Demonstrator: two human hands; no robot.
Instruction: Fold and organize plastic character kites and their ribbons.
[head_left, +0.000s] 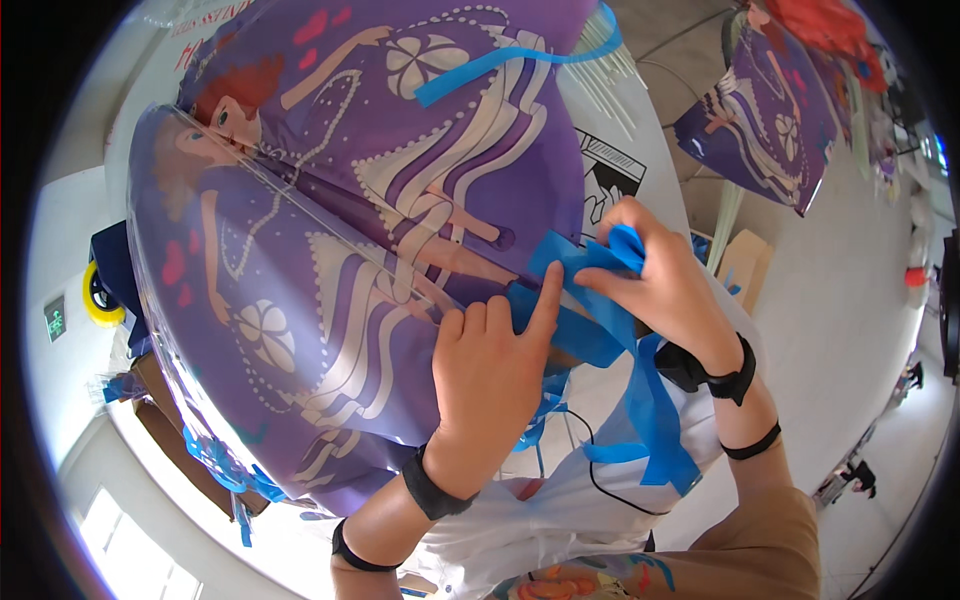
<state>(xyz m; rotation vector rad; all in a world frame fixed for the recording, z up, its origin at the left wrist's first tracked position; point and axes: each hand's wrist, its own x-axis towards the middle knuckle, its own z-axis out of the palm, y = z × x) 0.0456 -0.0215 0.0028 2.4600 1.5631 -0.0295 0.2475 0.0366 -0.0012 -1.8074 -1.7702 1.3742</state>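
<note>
A large glossy purple sheet [540, 180], printed with a red-haired figure in a striped gown, lies folded in front of me; it looks like a kite sail. Blue ribbon [655, 430] gathers at its near right edge, with a long tail hanging toward my lap. My left hand [488, 365] rests on the sheet's edge, index finger stretched out and pressing on the ribbon. The tips of its other fingers bend down onto the sheet. My right hand [665, 290] pinches a loop of the same ribbon between thumb and fingers, just right of that fingertip.
Another blue strip [510, 55] lies across the sheet's far part. Thin pale rods [605, 85] stick out beyond it. A second purple printed piece [765, 115] sits at the far right, near a red bundle [815, 25]. A yellow roll [102, 295] is at the left.
</note>
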